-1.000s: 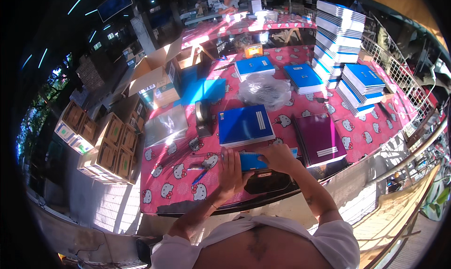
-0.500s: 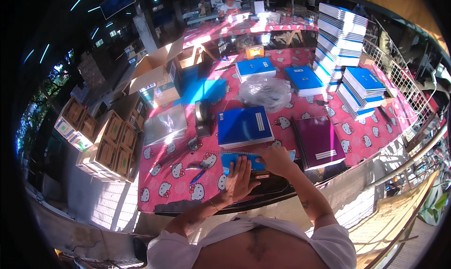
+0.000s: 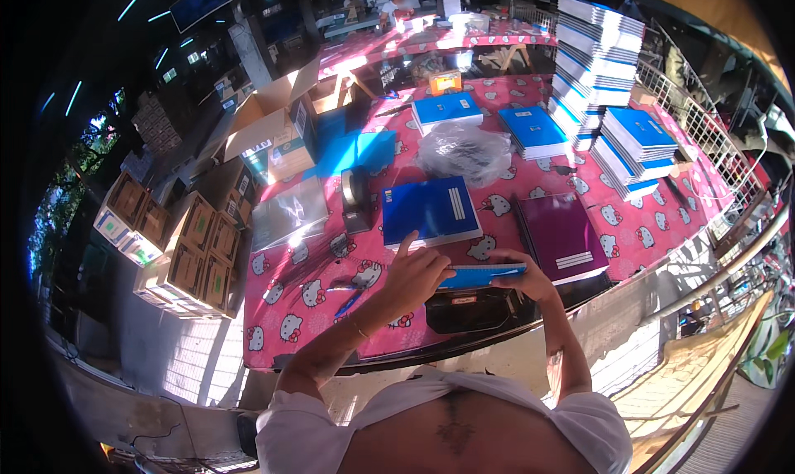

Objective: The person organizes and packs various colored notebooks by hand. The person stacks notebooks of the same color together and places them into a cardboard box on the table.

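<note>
A light blue notebook (image 3: 482, 275) with what looks like a spiral-bound edge is raised and tilted almost edge-on near the table's front. My right hand (image 3: 527, 279) grips its right end. The fingers of my left hand (image 3: 416, 270) hold its left end, one finger stretched forward toward a stack of dark blue notebooks (image 3: 431, 211) just beyond. Beneath the raised notebook lies a black case or bag (image 3: 468, 312) with a small label. On the right, a stack of purple notebooks (image 3: 563, 235) rests on the pink patterned tablecloth (image 3: 306, 325).
Tall stacks of blue-and-white notebooks (image 3: 598, 64) rise at the back right. A tape dispenser (image 3: 356, 199), clear plastic sheets (image 3: 290, 216) and crumpled plastic wrap (image 3: 465, 153) lie around the table. Cardboard boxes (image 3: 199, 250) stand at the left; people sit far back.
The notebook, which lay flatter under both hands, is now lifted and tilted edge-on. My right hand has moved right to its end; my left hand has moved up to the left end.
</note>
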The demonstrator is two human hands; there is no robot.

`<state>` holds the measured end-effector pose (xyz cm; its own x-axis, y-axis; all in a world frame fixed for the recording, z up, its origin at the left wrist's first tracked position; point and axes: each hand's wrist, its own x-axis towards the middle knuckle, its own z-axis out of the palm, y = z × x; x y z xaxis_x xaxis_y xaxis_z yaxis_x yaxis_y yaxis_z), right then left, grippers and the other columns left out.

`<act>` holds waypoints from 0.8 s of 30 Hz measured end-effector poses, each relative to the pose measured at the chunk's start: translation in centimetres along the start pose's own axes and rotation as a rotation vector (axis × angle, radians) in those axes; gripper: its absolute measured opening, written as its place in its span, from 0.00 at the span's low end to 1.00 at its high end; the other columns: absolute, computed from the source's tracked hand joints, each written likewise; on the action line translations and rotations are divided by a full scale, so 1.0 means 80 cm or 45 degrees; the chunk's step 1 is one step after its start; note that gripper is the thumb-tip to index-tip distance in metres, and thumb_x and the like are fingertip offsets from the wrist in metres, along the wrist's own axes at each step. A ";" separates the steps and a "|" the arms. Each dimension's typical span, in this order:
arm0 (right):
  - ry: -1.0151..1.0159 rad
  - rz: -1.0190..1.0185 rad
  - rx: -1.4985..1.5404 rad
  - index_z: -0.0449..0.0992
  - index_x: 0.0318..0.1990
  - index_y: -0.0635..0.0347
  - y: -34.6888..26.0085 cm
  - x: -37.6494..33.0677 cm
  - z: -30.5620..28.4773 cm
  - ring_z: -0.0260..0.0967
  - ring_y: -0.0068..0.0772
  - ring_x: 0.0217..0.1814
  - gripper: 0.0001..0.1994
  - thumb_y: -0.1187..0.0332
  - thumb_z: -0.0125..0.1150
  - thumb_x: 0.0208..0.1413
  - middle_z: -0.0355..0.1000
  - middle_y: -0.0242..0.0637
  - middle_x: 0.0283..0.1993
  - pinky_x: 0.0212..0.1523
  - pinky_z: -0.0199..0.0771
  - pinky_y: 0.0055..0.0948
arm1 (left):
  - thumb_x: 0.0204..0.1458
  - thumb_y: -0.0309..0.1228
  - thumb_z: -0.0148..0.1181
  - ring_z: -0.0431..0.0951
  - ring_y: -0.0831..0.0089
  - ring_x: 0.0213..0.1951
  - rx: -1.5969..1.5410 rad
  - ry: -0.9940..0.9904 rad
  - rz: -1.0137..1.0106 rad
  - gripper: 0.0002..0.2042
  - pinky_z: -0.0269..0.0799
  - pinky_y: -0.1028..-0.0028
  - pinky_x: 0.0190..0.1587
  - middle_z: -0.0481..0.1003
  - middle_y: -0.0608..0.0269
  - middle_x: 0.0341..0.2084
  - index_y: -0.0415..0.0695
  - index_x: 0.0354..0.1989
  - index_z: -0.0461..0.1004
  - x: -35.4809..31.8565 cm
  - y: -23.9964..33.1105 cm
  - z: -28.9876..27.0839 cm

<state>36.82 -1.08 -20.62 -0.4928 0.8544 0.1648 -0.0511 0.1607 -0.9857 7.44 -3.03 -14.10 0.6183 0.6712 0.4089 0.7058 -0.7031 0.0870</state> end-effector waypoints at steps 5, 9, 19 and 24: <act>0.004 0.163 0.219 0.77 0.57 0.64 -0.007 0.006 0.024 0.70 0.27 0.59 0.20 0.73 0.67 0.56 0.75 0.41 0.58 0.59 0.69 0.27 | 0.59 0.46 0.57 0.77 0.65 0.47 0.142 -0.070 -0.167 0.15 0.49 0.48 0.68 0.77 0.63 0.36 0.45 0.39 0.76 -0.005 -0.002 0.012; 0.074 0.132 0.028 0.76 0.57 0.65 -0.016 -0.005 0.030 0.71 0.24 0.55 0.19 0.72 0.66 0.58 0.77 0.39 0.55 0.57 0.70 0.25 | 0.60 0.52 0.51 0.65 0.52 0.64 0.258 0.186 -0.115 0.29 0.46 0.44 0.69 0.68 0.47 0.57 0.40 0.58 0.69 0.005 0.013 0.014; 0.188 0.163 -0.037 0.76 0.58 0.63 -0.021 -0.008 0.042 0.69 0.19 0.47 0.20 0.71 0.66 0.58 0.79 0.33 0.45 0.51 0.71 0.25 | 0.63 0.55 0.45 0.47 0.44 0.73 0.392 0.259 -0.216 0.39 0.42 0.40 0.69 0.48 0.37 0.71 0.31 0.70 0.51 0.018 -0.005 0.055; 0.254 0.004 -0.078 0.77 0.55 0.65 -0.020 -0.005 0.055 0.71 0.23 0.45 0.18 0.72 0.67 0.57 0.78 0.35 0.44 0.50 0.71 0.27 | 0.64 0.56 0.40 0.43 0.42 0.74 0.416 0.089 0.082 0.40 0.37 0.39 0.70 0.45 0.34 0.72 0.30 0.71 0.48 -0.051 0.038 0.086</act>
<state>33.25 -3.82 -19.25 -0.3109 0.9349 0.1712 0.0061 0.1821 -0.9833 9.44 -6.29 -21.71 0.6479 0.6024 0.4662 0.7467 -0.6234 -0.2321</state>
